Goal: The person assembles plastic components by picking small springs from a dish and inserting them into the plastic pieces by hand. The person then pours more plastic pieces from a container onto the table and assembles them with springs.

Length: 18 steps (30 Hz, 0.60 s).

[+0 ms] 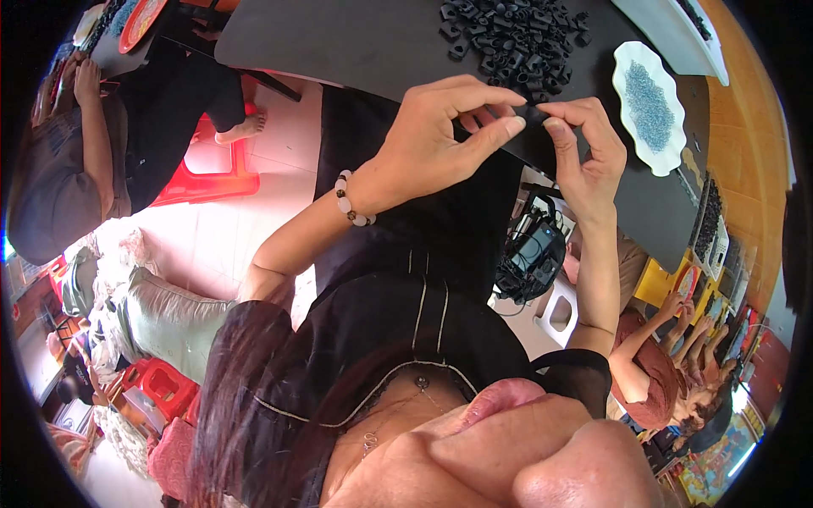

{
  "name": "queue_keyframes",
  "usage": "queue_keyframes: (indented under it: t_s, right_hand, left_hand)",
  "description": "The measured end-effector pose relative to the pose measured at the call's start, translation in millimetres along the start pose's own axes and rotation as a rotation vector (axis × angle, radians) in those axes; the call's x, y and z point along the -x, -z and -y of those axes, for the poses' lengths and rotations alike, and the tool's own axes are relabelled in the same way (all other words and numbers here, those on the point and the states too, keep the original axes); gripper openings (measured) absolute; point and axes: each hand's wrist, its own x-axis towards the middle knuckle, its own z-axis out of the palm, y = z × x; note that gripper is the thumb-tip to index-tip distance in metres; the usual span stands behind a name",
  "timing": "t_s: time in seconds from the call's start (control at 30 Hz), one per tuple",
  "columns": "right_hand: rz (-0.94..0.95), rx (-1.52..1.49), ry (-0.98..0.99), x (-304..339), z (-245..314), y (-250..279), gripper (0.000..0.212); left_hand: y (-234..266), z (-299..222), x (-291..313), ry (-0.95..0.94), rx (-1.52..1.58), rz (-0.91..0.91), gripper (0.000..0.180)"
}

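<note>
Dark tabletop point(356, 42), one: the landmark, filling the upper middle of the view and bearing all the loose stock. White tray point(669, 34), one, at the tabletop's far right corner, only partly in view. White scalloped dish point(631, 63), one, on the tabletop's right side, holding a heap of tiny blue-grey pieces point(649, 103) too many and too small to count. Heap of small black parts point(508, 38), one, on the tabletop's far middle, well apart from the dish; individual parts beyond counting. Red stool point(212, 169), one, on the floor left of the tabletop, with another person seated by it. Left hand point(436, 140), one, raised over the tabletop's near edge, a pale bead bracelet point(349, 203) on its wrist, thumb and fingers pinched closed. Right hand point(584, 157), one, just beside it, likewise pinched. Small black piece point(532, 113), one, gripped between the two hands at the fingertips, in the air just nearer than the heap. Risks, as judgement: the piece is small and held only by fingertips, so a slip could drop it off the tabletop's edge into the lap or onto the floor; a stray elbow could scatter the dish's contents.
</note>
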Motion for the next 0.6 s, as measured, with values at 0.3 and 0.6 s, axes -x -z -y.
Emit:
queue_keyframes:
  t_s: [0.3, 0.6]
  right_hand:
    - [0.118, 0.173, 0.476, -2.9, 11.8, 18.0, 0.027]
    - [-0.104, 0.448, -0.343, -14.7, -39.9, 124.6, 0.020]
  left_hand:
    - [-0.7, -10.8, 4.1, 0.454, 0.521, 0.293, 0.021]
    - [-17.0, -20.6, -3.2, 0.531, 0.601, 0.304, 0.025]
